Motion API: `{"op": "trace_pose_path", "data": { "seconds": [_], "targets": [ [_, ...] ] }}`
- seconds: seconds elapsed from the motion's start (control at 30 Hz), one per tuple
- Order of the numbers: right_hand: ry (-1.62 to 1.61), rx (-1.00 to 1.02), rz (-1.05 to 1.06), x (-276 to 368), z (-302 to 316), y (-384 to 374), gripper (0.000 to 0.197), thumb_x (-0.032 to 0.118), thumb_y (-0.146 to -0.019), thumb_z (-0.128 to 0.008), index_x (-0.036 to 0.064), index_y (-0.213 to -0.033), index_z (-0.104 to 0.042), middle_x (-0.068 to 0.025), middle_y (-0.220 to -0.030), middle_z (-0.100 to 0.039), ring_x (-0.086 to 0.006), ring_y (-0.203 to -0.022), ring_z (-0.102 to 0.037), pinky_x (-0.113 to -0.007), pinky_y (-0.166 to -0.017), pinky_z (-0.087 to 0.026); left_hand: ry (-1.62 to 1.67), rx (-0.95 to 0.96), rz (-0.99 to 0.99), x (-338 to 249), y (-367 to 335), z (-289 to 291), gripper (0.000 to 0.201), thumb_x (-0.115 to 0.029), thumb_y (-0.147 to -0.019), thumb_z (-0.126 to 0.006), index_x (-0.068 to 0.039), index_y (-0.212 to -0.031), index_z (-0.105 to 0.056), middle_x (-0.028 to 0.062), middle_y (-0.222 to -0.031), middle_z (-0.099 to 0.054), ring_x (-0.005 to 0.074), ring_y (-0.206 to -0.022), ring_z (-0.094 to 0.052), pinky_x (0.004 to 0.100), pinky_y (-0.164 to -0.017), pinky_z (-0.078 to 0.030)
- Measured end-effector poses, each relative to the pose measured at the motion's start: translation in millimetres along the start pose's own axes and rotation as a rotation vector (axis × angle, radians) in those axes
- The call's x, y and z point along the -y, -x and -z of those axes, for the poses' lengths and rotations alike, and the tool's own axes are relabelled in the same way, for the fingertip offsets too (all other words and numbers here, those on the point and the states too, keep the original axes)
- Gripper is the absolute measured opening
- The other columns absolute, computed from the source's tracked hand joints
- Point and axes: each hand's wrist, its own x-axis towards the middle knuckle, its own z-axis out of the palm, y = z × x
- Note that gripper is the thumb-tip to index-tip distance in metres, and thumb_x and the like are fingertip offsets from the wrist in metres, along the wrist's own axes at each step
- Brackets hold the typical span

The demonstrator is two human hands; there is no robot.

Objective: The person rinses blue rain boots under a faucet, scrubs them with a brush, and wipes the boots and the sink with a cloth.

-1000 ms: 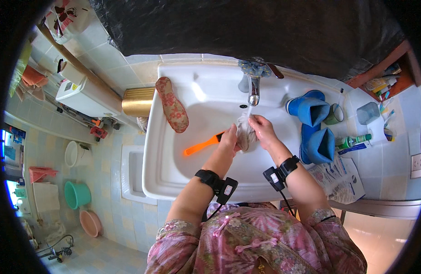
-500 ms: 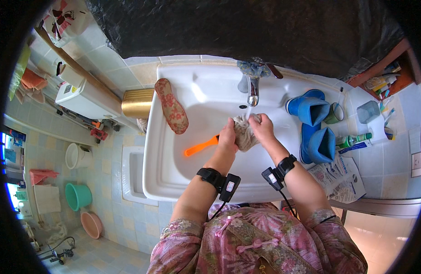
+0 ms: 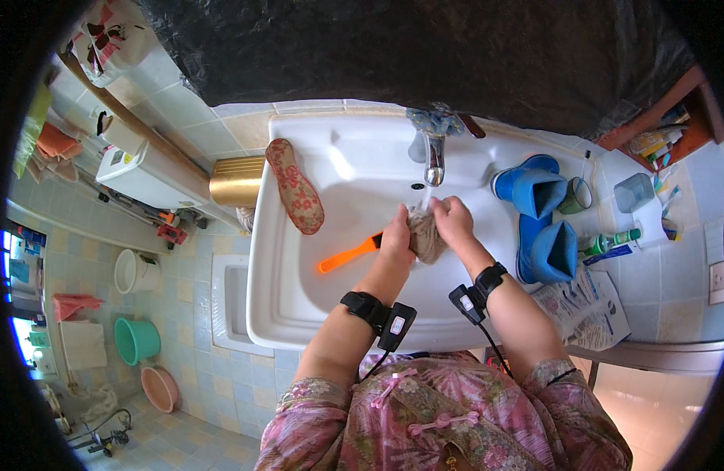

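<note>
A wet, bunched-up grey-beige cloth [image 3: 428,239] is held in both hands over the white sink basin [image 3: 299,302]. My left hand [image 3: 396,237] is closed on its left side, and my right hand [image 3: 453,221] pinches its upper right. Above them the chrome faucet [image 3: 433,166] runs a thin stream of water onto or just beside the cloth. Left of my left hand an orange-handled brush [image 3: 345,257] lies in the basin, its dark head partly behind that hand. A red-and-beige floral insole [image 3: 294,188] rests along the basin's left edge.
Two blue rain boots [image 3: 549,250] lie on the sink's right ledge, near a green cup [image 3: 575,195] and a green-capped bottle [image 3: 613,239]. Printed paper [image 3: 586,310] is at the right. A gold box [image 3: 236,180] adjoins the sink's left side; a teal basin [image 3: 137,341] stands on the floor.
Both hands and the cloth have shifted slightly to the right. The cloth looks more tightly bunched between my hands, and more of the brush's dark head shows.
</note>
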Motion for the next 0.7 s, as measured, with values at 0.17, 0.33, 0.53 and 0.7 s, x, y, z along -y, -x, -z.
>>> {"op": "trace_pose_path", "data": {
  "seconds": [0.17, 0.33, 0.53, 0.7],
  "targets": [
    [-0.487, 0.600, -0.137, 3, 10, 14, 0.028, 0.026, -0.071, -0.057, -0.0001, -0.079, -0.059, -0.0058, -0.071, -0.057, -0.0136, -0.069, -0.053, -0.027, -0.063, -0.041, 0.008, -0.049, -0.099, -12, 4, 13, 0.028, -0.029, -0.086, -0.040, -0.003, -0.093, -0.047, 0.0065, -0.080, -0.050, 0.0189, -0.071, -0.050, 0.0340, -0.065, -0.044],
    [-0.340, 0.710, -0.459, -40, 4, 8, 0.034, 0.022, -0.071, -0.057, 0.0012, -0.098, -0.057, -0.0078, -0.083, -0.058, -0.0154, -0.074, -0.054, -0.027, -0.066, -0.042, -0.135, 0.016, -0.101, -15, 31, -7, 0.024, -0.027, -0.081, -0.048, -0.004, -0.086, -0.048, 0.0069, -0.074, -0.051, 0.0190, -0.068, -0.051, 0.0335, -0.064, -0.045],
    [-0.311, 0.851, -0.305, -56, -11, 10, 0.037, 0.020, -0.073, -0.058, 0.0077, -0.107, -0.052, -0.0088, -0.097, -0.055, -0.0184, -0.089, -0.050, -0.030, -0.075, -0.040, -0.040, 0.329, 0.125, -21, 57, -16, 0.018, -0.024, -0.076, -0.052, -0.006, -0.075, -0.050, 0.0090, -0.070, -0.053, 0.0243, -0.066, -0.053, 0.0391, -0.064, -0.045],
    [-0.998, 0.622, -0.403, -64, 6, 12, 0.033, 0.008, -0.065, -0.050, 0.0020, -0.097, -0.054, -0.0062, -0.089, -0.057, -0.0179, -0.084, -0.052, -0.028, -0.075, -0.039, 0.005, 0.328, 0.025, -30, 42, 6, 0.026, -0.027, -0.076, -0.054, -0.004, -0.088, -0.052, 0.0106, -0.079, -0.056, 0.0230, -0.076, -0.055, 0.0378, -0.070, -0.045]
  ]
}}
